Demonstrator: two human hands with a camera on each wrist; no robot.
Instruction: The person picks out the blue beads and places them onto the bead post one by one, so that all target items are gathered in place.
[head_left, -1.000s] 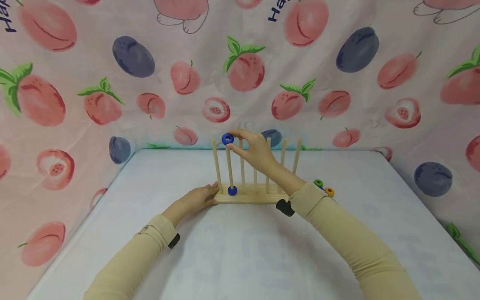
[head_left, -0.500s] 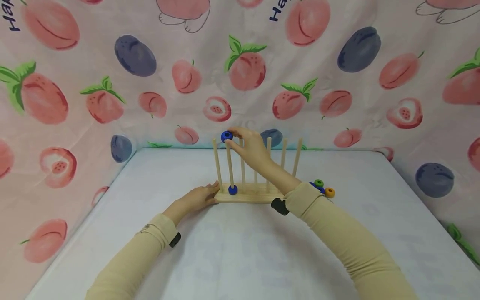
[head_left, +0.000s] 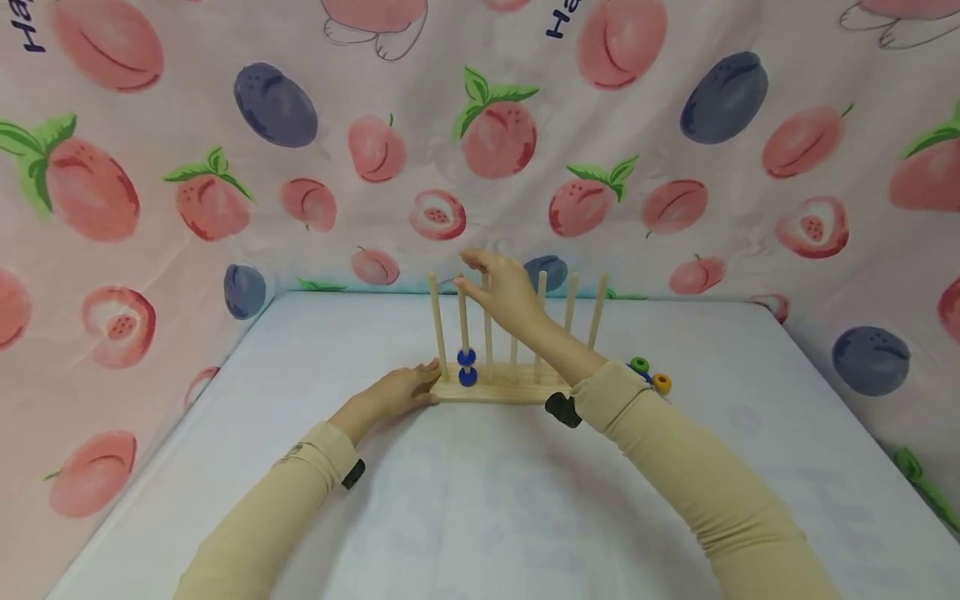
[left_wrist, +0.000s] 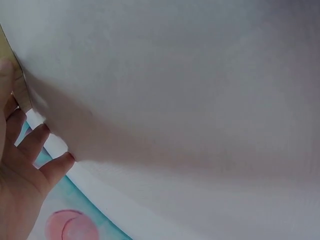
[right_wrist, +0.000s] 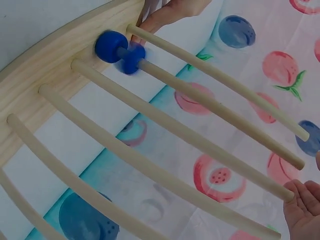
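A wooden peg rack with several upright pegs stands on the table. On its second peg from the left are two blue beads: the lower bead sits at the base, and the upper bead is blurred just above it. My left hand holds the rack's left end; in the left wrist view the thumb lies against the wood and the other fingers are spread near its corner. Near the peg tops is my right hand, thumb and fingers apart with nothing between them.
Right of the rack lies a small group of beads, with a green bead, an orange bead and blue partly hidden behind the right sleeve. A fruit-print cloth hangs behind the white table.
The upper blue bead was pinched at the top of the second peg. The right hand has let it go, and it has dropped down the peg close to the lower one.
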